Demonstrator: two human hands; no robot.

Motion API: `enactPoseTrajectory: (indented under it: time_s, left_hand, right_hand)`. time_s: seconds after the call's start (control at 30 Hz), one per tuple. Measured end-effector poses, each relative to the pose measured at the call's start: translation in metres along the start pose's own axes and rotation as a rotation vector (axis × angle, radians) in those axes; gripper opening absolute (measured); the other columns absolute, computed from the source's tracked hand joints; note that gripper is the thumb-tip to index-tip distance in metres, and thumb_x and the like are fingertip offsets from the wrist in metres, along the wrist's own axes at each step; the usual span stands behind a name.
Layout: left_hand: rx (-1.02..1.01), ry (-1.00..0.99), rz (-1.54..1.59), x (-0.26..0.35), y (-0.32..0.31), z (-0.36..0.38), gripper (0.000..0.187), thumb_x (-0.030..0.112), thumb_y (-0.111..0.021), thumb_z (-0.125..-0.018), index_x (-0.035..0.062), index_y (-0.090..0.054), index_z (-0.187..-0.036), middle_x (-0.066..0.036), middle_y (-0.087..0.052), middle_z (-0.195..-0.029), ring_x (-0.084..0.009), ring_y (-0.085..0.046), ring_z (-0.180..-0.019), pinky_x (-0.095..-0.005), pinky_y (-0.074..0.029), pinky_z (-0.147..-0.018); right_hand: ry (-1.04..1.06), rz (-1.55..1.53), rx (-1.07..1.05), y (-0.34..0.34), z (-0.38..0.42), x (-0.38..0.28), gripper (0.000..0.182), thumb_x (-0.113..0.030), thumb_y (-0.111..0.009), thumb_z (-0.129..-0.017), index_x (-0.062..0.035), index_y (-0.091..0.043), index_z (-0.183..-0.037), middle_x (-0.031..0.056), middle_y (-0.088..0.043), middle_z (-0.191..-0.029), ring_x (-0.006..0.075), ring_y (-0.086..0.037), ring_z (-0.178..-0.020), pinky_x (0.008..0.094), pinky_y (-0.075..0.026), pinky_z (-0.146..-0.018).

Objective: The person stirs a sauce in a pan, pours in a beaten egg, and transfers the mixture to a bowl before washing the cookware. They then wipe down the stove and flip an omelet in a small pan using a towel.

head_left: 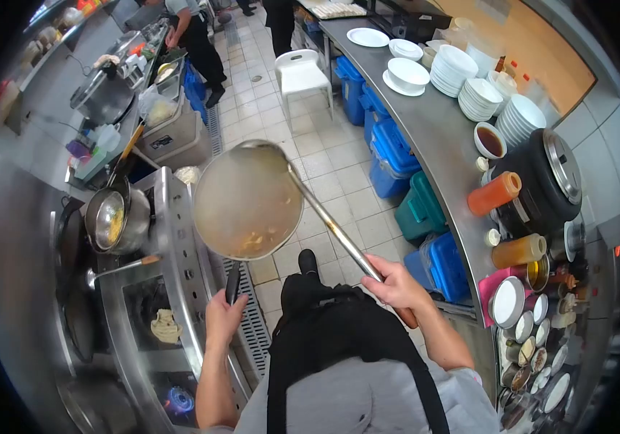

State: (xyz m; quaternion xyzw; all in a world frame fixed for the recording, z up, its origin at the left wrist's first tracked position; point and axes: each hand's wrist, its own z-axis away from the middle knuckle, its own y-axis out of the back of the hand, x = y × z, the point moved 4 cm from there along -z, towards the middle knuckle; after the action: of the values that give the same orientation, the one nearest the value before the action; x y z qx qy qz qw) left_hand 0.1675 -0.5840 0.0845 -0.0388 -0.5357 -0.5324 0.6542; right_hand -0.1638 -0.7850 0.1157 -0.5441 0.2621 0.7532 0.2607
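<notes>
Over the tiled floor [346,177], the left hand [224,318] grips a pan [252,257], hazy inside with orange bits [254,239]; the right hand [399,283] grips a ladle [331,220], its head at the pan's far edge. Stove [190,289] left, surface [425,130] with bowls [480,98] right; open floor between, toward a white chair [302,72].

Both bare forearms [216,372] reach forward; the left hand [225,313] and right hand [398,286] curl in grips, well apart.

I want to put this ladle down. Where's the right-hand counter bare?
A strip of the steel counter is bare between its front edge and the stacked bowls. Nearer you, squeeze bottles and containers crowd together.
</notes>
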Motion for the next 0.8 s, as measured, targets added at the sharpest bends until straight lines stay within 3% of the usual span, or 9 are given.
enactPoseTrajectory:
  time_s: [0.17,0.2,0.23,0.33,0.43,0.57,0.7,0.8]
  left_hand:
    - [-0.081,-0.166,-0.212,0.084,0.006,-0.095,0.027,0.026,-0.074,-0.084,0.0004,-0.066,-0.086,-0.005,-0.060,-0.058,-0.0153,-0.061,-0.053,-0.0335,-0.047,-0.054]
    - [-0.091,-0.223,-0.260,0.092,0.007,-0.117,0.031,0.030,-0.074,-0.083,0.0002,-0.067,-0.086,-0.010,-0.063,-0.059,-0.0224,-0.065,-0.056,-0.0375,-0.049,-0.058]
    - [-0.101,-0.229,-0.263,0.104,0.008,-0.137,0.031,0.030,-0.074,-0.083,0.0002,-0.067,-0.086,-0.010,-0.063,-0.059,-0.0224,-0.065,-0.056,-0.0375,-0.049,-0.058]
    - [-0.158,-0.368,-0.396,0.156,0.007,-0.193,0.038,0.036,-0.074,-0.084,-0.0013,-0.066,-0.084,-0.017,-0.064,-0.062,-0.0348,-0.066,-0.063,-0.0438,-0.050,-0.062]
    - [-0.186,-0.502,-0.546,0.213,-0.003,-0.240,0.041,0.039,-0.072,-0.085,-0.0022,-0.065,-0.084,-0.017,-0.064,-0.063,-0.0348,-0.066,-0.063,-0.0440,-0.050,-0.062]
    - [-0.287,-0.462,-0.525,0.287,-0.031,-0.283,0.046,0.044,-0.071,-0.087,-0.0018,-0.066,-0.085,-0.015,-0.063,-0.061,-0.0303,-0.067,-0.062,-0.0436,-0.050,-0.062]
    - [-0.369,-0.545,-0.515,0.345,-0.080,-0.322,0.041,0.036,-0.073,-0.086,-0.0036,-0.066,-0.094,-0.007,-0.060,-0.060,-0.0154,-0.059,-0.053,-0.0352,-0.046,-0.053]
    - [-0.426,-0.506,-0.460,0.388,-0.121,-0.335,0.041,0.035,-0.074,-0.085,-0.0043,-0.066,-0.093,-0.005,-0.059,-0.060,-0.0141,-0.056,-0.052,-0.0326,-0.043,-0.050]
  right_hand:
    - [-0.085,-0.073,0.111,0.008,-0.052,-0.020,0.055,-0.011,-0.067,-0.094,-0.0034,-0.049,-0.145,-0.0034,-0.058,-0.073,0.0046,-0.052,-0.053,0.0231,-0.042,-0.046]
    - [-0.088,-0.094,0.144,0.009,-0.059,-0.026,0.055,-0.011,-0.067,-0.094,-0.0029,-0.048,-0.145,-0.0032,-0.058,-0.074,0.0045,-0.051,-0.053,0.0226,-0.041,-0.046]
    - [-0.091,-0.119,0.174,0.010,-0.069,-0.031,0.055,-0.010,-0.067,-0.094,-0.0023,-0.048,-0.145,-0.0030,-0.058,-0.074,0.0043,-0.051,-0.053,0.0221,-0.041,-0.046]
    - [-0.093,-0.140,0.296,0.013,-0.091,-0.040,0.054,-0.010,-0.066,-0.094,-0.0016,-0.048,-0.145,-0.0029,-0.058,-0.075,0.0041,-0.050,-0.054,0.0219,-0.040,-0.046]
    - [-0.067,-0.211,0.396,0.019,-0.109,-0.050,0.052,-0.009,-0.065,-0.095,-0.0017,-0.049,-0.144,-0.0027,-0.058,-0.077,0.0042,-0.050,-0.053,0.0220,-0.040,-0.046]
    - [-0.069,-0.183,0.518,0.043,-0.132,-0.062,0.050,-0.007,-0.064,-0.094,-0.0001,-0.051,-0.142,-0.0028,-0.058,-0.078,0.0045,-0.050,-0.054,0.0224,-0.040,-0.047]
    - [-0.034,-0.255,0.585,0.082,-0.151,-0.065,0.051,-0.009,-0.065,-0.094,0.0004,-0.050,-0.142,-0.0034,-0.056,-0.076,0.0046,-0.049,-0.054,0.0230,-0.040,-0.047]
    - [-0.001,-0.267,0.638,0.117,-0.163,-0.061,0.053,-0.009,-0.065,-0.095,0.0000,-0.048,-0.144,-0.0032,-0.055,-0.075,0.0051,-0.049,-0.052,0.0232,-0.040,-0.045]
